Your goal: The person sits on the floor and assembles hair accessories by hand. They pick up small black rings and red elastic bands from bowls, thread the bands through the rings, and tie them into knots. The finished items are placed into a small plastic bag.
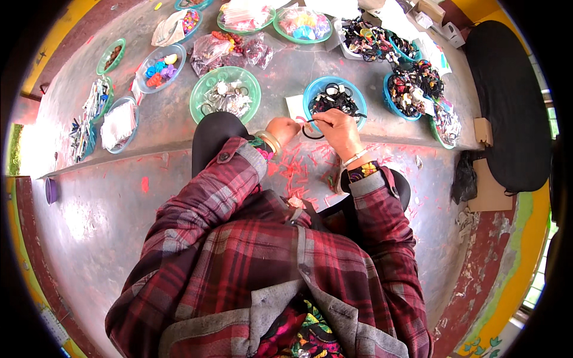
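My right hand point(339, 132) pinches a black hair tie point(313, 137), whose loop hangs open beside the fingers. Close on its left, my left hand point(283, 129) is closed with its fingertips together, facing the loop; whatever it grips is too small to make out. Just beyond my hands, a blue bowl point(306, 95) holds black hair ties with white pieces among them. A green bowl point(196, 98) to the left contains a heap of white and silvery small pieces. Between the two bowls lies a pale card point(295, 107), partly behind my hands.
Red scraps point(292, 173) litter the floor below my hands. More bowls stand around: a blue one with colourful pieces point(160, 67), one with white packets point(119, 124), and a heaped one of hair ties point(412, 89). A black oval cushion-like thing point(507, 107) is at the right.
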A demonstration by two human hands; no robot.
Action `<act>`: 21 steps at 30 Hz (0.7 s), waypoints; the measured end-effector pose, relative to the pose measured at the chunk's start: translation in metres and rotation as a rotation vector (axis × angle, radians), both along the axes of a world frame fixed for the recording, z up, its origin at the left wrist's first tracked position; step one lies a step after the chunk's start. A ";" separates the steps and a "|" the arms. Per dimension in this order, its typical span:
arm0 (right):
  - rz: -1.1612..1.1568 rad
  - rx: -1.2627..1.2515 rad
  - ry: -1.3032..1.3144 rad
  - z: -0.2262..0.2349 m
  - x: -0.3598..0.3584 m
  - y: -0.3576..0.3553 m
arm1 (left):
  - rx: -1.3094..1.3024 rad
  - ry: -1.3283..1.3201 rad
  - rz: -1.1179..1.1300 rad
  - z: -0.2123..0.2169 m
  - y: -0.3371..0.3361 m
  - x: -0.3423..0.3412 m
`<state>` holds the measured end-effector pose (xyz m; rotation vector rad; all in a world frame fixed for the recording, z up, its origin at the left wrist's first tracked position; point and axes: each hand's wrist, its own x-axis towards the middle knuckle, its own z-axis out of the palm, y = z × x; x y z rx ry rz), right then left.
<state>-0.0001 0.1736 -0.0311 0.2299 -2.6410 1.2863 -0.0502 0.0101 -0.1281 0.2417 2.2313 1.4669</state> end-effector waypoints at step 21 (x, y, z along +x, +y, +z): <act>0.086 0.421 -0.028 -0.024 -0.009 -0.001 | 0.225 -0.073 -0.273 0.018 0.003 0.004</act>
